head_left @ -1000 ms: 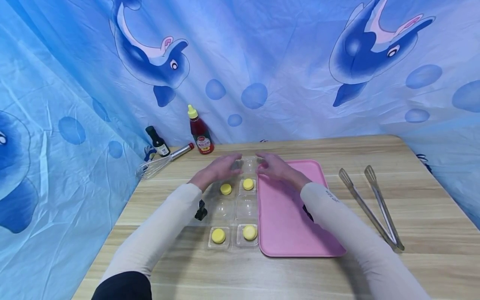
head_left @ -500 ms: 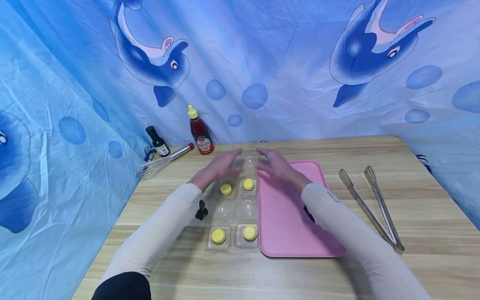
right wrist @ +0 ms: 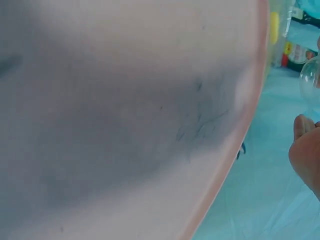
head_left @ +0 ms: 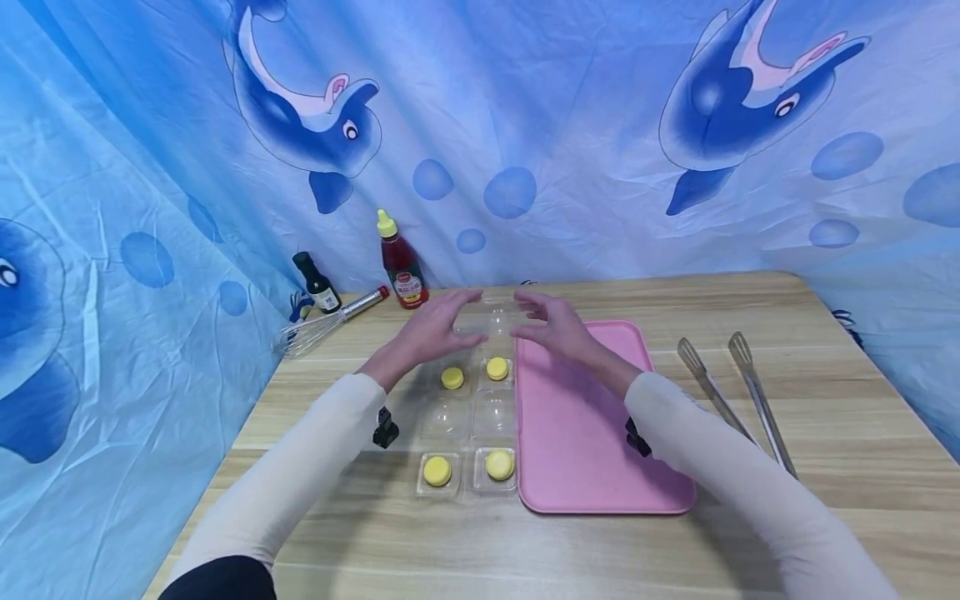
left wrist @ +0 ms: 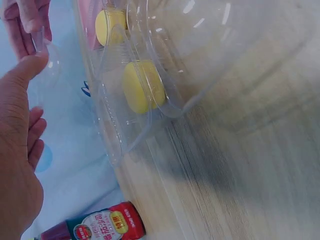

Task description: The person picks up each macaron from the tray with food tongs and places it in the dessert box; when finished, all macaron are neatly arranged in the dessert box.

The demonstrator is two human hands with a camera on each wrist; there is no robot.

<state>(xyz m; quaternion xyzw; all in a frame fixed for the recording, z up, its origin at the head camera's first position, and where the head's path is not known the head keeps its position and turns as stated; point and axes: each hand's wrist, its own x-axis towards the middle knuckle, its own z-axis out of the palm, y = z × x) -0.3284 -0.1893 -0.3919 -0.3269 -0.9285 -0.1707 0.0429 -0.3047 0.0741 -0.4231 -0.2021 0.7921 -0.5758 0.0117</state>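
My left hand and right hand face each other above the far end of the clear containers. Between them they hold a clear plastic domed piece, thumbs nearer me and fingers beyond. In the left wrist view the left thumb presses the edge of the clear dome, with the right hand's fingers on its other side. Below are a left yellow round piece and a right one in clear trays. Part of the dome shows beside the right hand in the right wrist view.
A pink tray lies right of the containers, tongs farther right. Two nearer yellow rounds sit in clear trays. A whisk, dark bottle and red sauce bottle stand or lie back left.
Both hands have risen slightly with the clear piece between them, and the wrists have spread outward. The yellow rounds and the tray have stayed in place.
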